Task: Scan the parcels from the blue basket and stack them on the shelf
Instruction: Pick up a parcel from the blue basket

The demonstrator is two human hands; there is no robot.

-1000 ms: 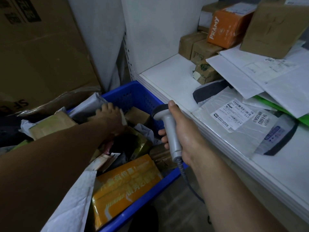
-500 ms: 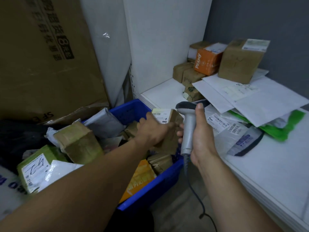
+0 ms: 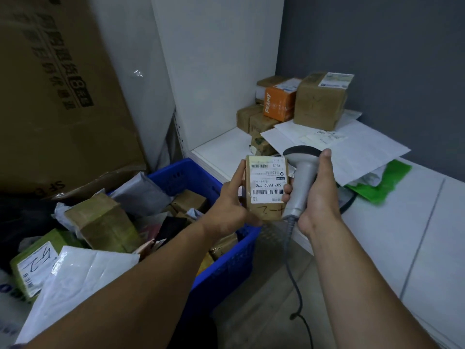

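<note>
My left hand (image 3: pixel 230 205) grips a small brown parcel (image 3: pixel 266 187) with a white barcode label facing me, held above the right end of the blue basket (image 3: pixel 226 268). Right beside it, my right hand (image 3: pixel 318 195) grips the grey barcode scanner (image 3: pixel 300 177), its head level with the parcel's top edge. The basket is full of several boxes and mailer bags. On the white shelf (image 3: pixel 392 238) lie several stacked parcels: brown boxes (image 3: pixel 319 102), an orange box (image 3: pixel 279 103), white mailers (image 3: pixel 347 149) and a green bag (image 3: pixel 382 182).
A large cardboard box (image 3: pixel 57 96) stands at the left behind the basket. A white upright panel (image 3: pixel 216 66) borders the shelf's left end, a grey wall its back. The scanner cable (image 3: pixel 297 293) hangs down to the floor between basket and shelf.
My left hand has lifted the small brown parcel out of the basket and turned its label up. My right hand brought the scanner up beside it.
</note>
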